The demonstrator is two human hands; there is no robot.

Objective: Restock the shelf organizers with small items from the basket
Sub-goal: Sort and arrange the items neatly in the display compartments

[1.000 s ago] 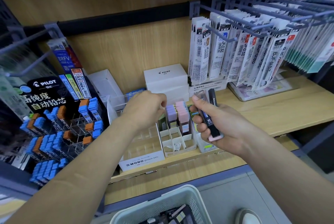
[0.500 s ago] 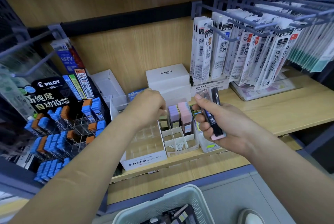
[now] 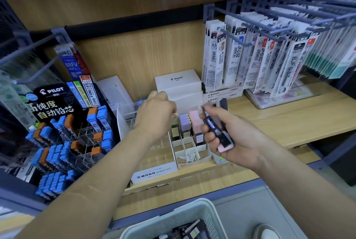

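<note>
The wooden shelf (image 3: pixel 285 123) carries everything at reaching height, with refill packs (image 3: pixel 260 61) hung on hooks above its right side so their labels face out; to the left a black display rack (image 3: pixel 57 132) tilts its blue and orange lead tubes toward the shopper; at the bottom edge of the view sits the pale basket (image 3: pixel 163 219), kept close under the arms so stock is a short lift away, with a few dark packets left in it; at the back of the shelf stand stacked white boxes (image 3: pixel 178 84); in front of them is the white card organizer (image 3: pixel 192 162), its rear cells filled with upright pastel cases (image 3: pixel 193 121) and its front cells bare, which suggests filling runs from back to front; just beside it on the left lies a clear divided tray (image 3: pixel 154 173); the left hand (image 3: pixel 156 117) hangs curled over the organizer's rear cells, its fingertips hidden behind the knuckles, so I cannot tell whether its grip holds a case or has let go; the right hand (image 3: pixel 237 142) waits just beside the organizer, its grip closed round a small bundle of lead cases (image 3: pixel 219 132), held upright and fanned, probably so the other hand can draw one at a time.
</note>
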